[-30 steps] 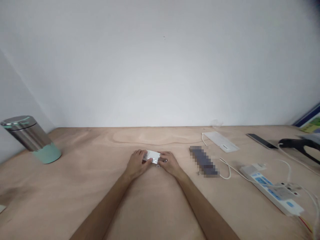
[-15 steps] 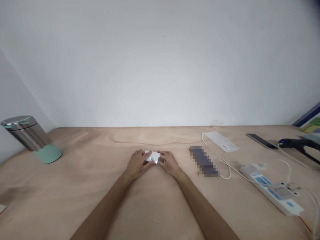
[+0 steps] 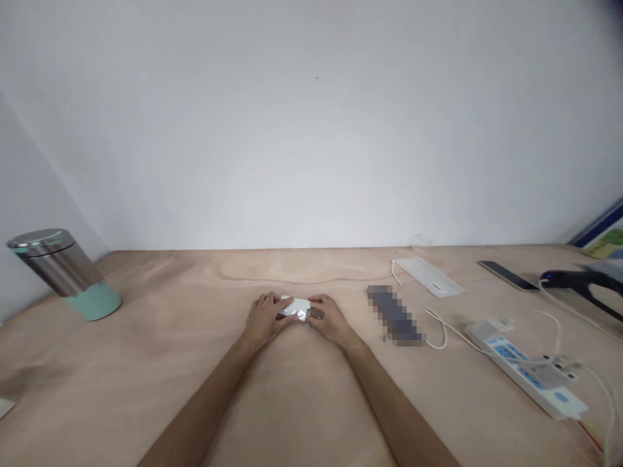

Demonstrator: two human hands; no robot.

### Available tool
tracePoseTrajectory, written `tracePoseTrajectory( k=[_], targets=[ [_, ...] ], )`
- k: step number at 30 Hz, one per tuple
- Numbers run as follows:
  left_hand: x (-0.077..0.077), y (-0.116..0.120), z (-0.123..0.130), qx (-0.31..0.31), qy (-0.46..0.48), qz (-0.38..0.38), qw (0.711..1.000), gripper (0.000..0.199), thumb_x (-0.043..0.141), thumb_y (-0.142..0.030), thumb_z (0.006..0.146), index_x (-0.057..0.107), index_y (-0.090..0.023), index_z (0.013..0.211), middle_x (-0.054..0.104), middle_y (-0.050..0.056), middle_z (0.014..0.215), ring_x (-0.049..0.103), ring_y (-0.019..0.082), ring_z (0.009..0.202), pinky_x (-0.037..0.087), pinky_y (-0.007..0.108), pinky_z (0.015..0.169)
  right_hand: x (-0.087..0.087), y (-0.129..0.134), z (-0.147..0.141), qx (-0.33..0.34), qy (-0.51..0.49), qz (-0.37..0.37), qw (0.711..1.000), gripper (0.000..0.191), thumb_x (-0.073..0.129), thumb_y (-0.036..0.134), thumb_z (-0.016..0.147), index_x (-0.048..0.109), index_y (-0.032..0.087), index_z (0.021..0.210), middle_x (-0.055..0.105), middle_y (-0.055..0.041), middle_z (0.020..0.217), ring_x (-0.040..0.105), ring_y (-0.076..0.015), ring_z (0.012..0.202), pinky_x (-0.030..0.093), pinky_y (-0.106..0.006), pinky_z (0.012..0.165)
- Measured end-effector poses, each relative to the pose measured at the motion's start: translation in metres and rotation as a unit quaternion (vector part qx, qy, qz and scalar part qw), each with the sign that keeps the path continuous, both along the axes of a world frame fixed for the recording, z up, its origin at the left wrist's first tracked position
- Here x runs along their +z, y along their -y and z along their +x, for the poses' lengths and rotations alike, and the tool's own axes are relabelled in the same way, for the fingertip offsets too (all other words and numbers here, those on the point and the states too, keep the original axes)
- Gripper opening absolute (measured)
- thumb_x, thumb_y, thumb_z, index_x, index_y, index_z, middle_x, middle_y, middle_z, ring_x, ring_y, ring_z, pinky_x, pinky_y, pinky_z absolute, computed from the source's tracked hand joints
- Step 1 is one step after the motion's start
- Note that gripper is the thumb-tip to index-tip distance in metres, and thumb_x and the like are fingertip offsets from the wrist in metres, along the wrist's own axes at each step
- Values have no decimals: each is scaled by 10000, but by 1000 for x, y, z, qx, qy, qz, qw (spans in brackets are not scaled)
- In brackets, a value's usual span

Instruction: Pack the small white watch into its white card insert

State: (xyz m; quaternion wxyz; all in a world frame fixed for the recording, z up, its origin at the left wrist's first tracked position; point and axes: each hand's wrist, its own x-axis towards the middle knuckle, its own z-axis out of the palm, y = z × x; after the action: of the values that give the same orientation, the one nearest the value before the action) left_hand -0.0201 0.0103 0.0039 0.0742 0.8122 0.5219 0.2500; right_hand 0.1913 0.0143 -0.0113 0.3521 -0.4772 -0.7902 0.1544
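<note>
A small white glossy case lies at the middle of the wooden table, between my two hands; its exact kind is too small to make out. My left hand grips its left side, with the thumb along the near edge and a finger on top. From the right, my right hand holds the other end between bent fingers and thumb. A tiny ring shows at the case's near edge. Parts of the case are hidden under my fingers.
A steel and mint-green tumbler stands at the left. To the right lie a blurred dark flat object, a translucent sleeve, a dark phone-like slab, a black device and a white power strip with cables.
My fingers have shifted slightly on the white case, and its shiny reflection has changed. Both hands stay in nearly the same place; the view has moved a little.
</note>
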Motion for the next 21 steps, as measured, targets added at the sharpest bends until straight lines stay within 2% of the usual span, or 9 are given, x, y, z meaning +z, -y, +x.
tracePoseTrajectory(
  k=[6, 14, 17, 21],
  targets=[
    [-2, 0, -1, 3, 8, 0, 1000, 464, 581, -568, 790, 595, -345, 1197, 573, 52, 1018, 495, 234, 981, 373, 381, 885, 7, 6, 14, -3, -33, -43, 998, 311, 766, 261, 640, 690, 227, 939, 591, -54, 1067, 542, -203, 1032, 424, -336, 928],
    [-2, -1, -1, 9, 10, 7, 1000, 463, 622, -549, 765, 609, -350, 1182, 583, 50, 997, 508, 243, 961, 383, 384, 881, 29, 16, 21, 23, 30, -64, 997, 278, 743, 212, 655, 654, 226, 917, 601, -35, 1012, 532, -194, 998, 413, -325, 899],
    [-3, -1, -2, -1, 8, 9, 1000, 462, 610, -551, 775, 604, -346, 1189, 583, 52, 1000, 506, 244, 968, 388, 381, 876, 26, 16, 18, 19, 51, -56, 997, 303, 734, 233, 677, 650, 218, 968, 603, -56, 1044, 534, -210, 1013, 412, -346, 906],
    [-5, -4, -5, -9, 9, 15, 1000, 459, 606, -538, 784, 601, -334, 1196, 574, 59, 1019, 505, 240, 973, 392, 377, 881, 13, 16, 16, 16, 42, -31, 998, 368, 729, 342, 711, 661, 228, 1054, 567, -90, 1199, 493, -244, 1135, 375, -387, 978]
  ],
)
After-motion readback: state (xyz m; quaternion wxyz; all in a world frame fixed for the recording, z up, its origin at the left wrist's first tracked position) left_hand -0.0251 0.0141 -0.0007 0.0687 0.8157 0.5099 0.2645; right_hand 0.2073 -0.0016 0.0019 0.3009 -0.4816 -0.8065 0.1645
